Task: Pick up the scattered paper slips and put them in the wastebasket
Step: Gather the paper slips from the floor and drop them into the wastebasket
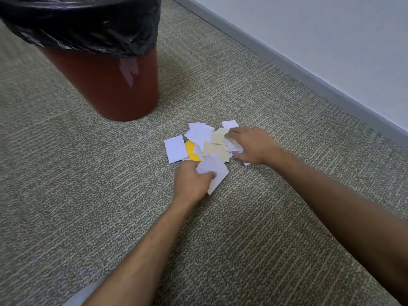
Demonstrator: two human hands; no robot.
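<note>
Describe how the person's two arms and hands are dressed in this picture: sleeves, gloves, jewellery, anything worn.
Both forearms are bare, with no sleeve showing up to the picture's edge. The left hand and right hand wear no gloves. No watch, bracelet or ring shows on the visible parts.

Piled slips [205, 142] near lined wastebasket [106, 85]

We saw the left hand [191, 181] pinching several white slips [213, 171] at the pile's near edge. The right hand [251, 145] lay curled over the paper slips [207, 142] on grey carpet [88, 195]. The reddish-brown wastebasket [110, 85], lined with a black bag [84, 25], stood near, upper left.
</note>
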